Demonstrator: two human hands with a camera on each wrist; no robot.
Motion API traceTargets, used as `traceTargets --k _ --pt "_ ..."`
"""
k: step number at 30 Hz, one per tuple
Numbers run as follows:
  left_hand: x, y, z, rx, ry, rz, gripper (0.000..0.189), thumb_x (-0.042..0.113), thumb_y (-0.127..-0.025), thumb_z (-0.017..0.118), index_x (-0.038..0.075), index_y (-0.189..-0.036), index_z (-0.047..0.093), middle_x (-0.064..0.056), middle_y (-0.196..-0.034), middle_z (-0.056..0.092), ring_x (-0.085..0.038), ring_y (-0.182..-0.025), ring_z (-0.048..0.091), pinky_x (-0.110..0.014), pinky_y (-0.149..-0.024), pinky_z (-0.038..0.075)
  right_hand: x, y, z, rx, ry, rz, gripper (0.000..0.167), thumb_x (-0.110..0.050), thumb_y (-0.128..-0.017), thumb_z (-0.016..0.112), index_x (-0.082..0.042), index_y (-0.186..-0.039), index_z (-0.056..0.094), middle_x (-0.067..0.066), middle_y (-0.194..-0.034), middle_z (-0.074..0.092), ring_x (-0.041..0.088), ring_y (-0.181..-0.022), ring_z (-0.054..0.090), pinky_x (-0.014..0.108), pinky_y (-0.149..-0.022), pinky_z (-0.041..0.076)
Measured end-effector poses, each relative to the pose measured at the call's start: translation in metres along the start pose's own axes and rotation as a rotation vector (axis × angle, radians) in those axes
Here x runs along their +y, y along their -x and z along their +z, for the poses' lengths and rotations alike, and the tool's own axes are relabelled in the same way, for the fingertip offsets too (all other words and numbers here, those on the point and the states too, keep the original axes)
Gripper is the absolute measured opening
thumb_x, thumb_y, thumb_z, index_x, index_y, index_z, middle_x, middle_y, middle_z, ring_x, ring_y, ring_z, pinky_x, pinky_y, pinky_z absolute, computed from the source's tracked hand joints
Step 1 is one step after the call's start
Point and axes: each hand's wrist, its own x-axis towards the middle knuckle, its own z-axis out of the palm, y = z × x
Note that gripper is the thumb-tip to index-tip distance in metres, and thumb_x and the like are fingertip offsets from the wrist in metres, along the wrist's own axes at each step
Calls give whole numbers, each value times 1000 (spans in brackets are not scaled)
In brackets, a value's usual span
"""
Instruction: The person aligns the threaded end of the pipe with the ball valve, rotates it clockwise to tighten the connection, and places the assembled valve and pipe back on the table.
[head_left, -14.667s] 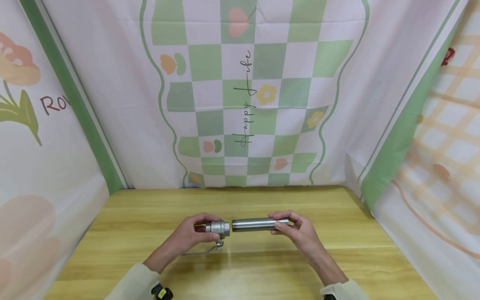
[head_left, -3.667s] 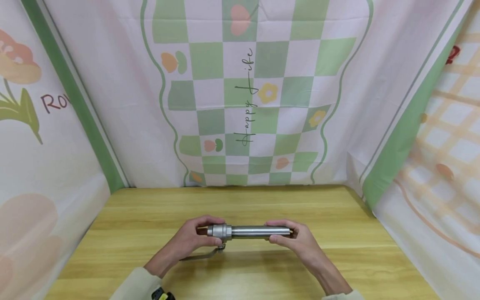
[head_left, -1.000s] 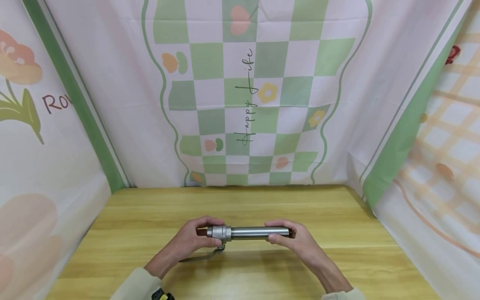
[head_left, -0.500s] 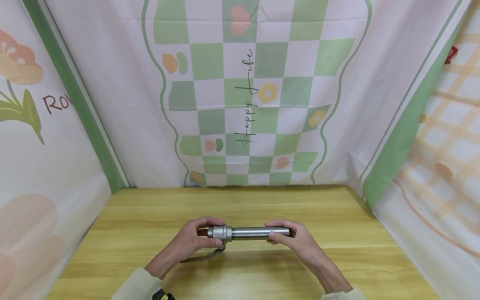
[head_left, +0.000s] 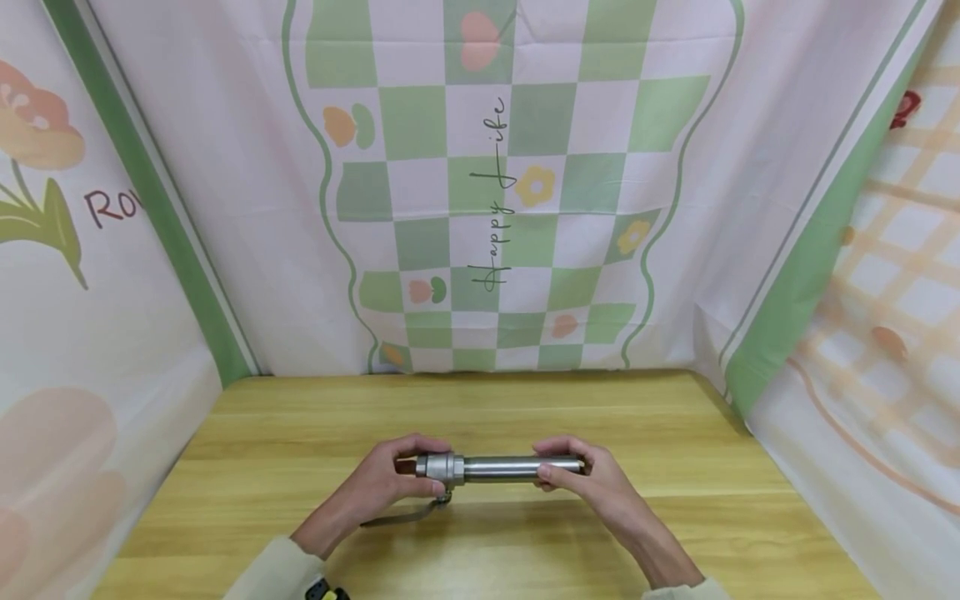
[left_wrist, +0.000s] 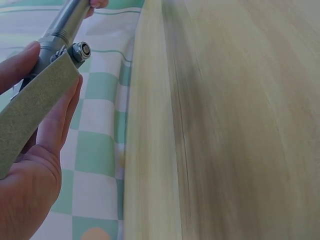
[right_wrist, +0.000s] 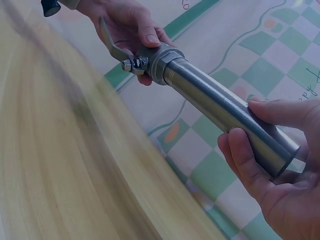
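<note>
Two hands, both grasping, approx. level above the wood table (head_left: 480,408). My L hand (head_left: 375,477) pinches the metal valve (head_left: 438,468) btwn thumb & fingers, parted only to the body's width; lever (head_left: 405,517) on near side. My R hand (head_left: 600,479) grips the steel pipe (head_left: 498,469) nr its free end, thumb opp. fingers. Pipe's threaded end meets valve in line, w/ some threads showing.

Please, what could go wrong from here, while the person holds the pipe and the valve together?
Some threads show outside the valve, so the pipe may be only shallowly engaged and could come loose. The right hand grips the smooth pipe near its free end, so its fingers might slip. The lever runs alongside the left hand and could catch on it if the valve turns.
</note>
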Motion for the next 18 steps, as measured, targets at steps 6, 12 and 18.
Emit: traceTargets --k 6,12,18 --pt "-1 0 -1 -8 17 -4 54 19 -92 89 10 -141 69 -17 -138 66 -26 -112 70 -36 -95 62 1 0 1 23 19 10 37 -11 -98 81 5 -129 68 10 -116 71 19 -100 74 32 -89 62" --pt "-2 0 -2 -9 17 0 54 18 -92 89 9 -141 69 -18 -137 66 -25 -111 71 -35 -95 62 1 3 -1 -21 46 -22 44 -8 -97 82 6 -135 66 16 -126 67 17 -104 70 29 -87 61" --pt "-3 0 -2 -5 17 -3 54 19 -92 90 9 -141 69 -17 -137 67 -25 -111 71 -34 -94 62 1 3 -2 -42 51 -19 46 -7 -98 81 7 -138 64 22 -131 65 16 -105 71 29 -86 62"
